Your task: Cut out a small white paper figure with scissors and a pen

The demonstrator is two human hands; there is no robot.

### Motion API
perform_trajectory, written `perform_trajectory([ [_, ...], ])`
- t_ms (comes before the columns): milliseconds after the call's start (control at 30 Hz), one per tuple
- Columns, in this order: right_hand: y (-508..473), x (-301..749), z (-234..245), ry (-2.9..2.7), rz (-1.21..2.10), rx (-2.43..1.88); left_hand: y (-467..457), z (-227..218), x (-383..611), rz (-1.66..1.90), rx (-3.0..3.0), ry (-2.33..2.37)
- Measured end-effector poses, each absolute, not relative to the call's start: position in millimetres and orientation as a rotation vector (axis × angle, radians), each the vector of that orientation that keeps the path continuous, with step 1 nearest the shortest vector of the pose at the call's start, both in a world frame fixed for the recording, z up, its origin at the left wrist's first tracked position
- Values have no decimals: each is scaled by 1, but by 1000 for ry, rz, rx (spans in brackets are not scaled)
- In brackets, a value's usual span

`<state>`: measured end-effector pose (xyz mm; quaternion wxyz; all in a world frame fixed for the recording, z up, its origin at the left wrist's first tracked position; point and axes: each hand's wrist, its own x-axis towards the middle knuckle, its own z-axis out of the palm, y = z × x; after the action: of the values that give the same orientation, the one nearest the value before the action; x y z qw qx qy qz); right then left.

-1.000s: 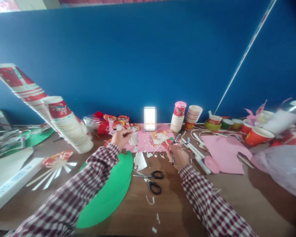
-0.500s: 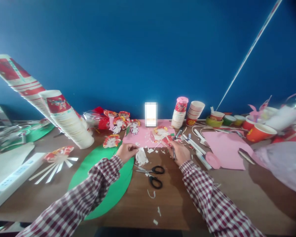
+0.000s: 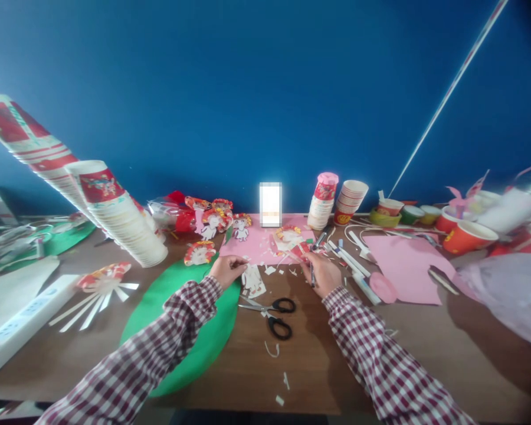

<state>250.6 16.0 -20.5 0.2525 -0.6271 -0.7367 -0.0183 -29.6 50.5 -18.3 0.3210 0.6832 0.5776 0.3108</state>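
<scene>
My left hand (image 3: 227,271) is closed in a pinch above the edge of the green paper sheet (image 3: 181,342). Whatever its fingertips hold is too small to make out. Right beside them lies a white paper cutout (image 3: 253,283) with drawn lines. My right hand (image 3: 325,276) is closed around a slim dark pen (image 3: 312,273), pointing down over the table. Between my forearms, black-handled scissors (image 3: 272,307) rest with their blades apart, pointing left. Ahead, a pink paper sheet (image 3: 252,251) carries a small figure cutout (image 3: 241,229) and a red-and-yellow paper ring (image 3: 292,234).
Tall stacked paper cups (image 3: 124,218) lean at left, near a power strip (image 3: 26,324) and a fringed cup piece (image 3: 104,280). Cup stacks (image 3: 322,203) stand at the back by the blue wall (image 3: 248,106). Pink paper (image 3: 407,268) and an orange cup (image 3: 469,237) are at right.
Both hands keep nearly the same place and grip. The view has shifted very slightly, and the white cutout by my left fingers shows a little more of its drawn lines.
</scene>
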Motion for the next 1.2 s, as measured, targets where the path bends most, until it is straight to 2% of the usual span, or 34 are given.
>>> perform_trajectory([
  [933, 18, 252, -24, -2013, -79, -1657, 47, -16, -28, 809, 1882, 1533],
  [1200, 17, 252, -22, -2004, -62, -1662, 24, -4, -34, 890, 2084, 1507],
])
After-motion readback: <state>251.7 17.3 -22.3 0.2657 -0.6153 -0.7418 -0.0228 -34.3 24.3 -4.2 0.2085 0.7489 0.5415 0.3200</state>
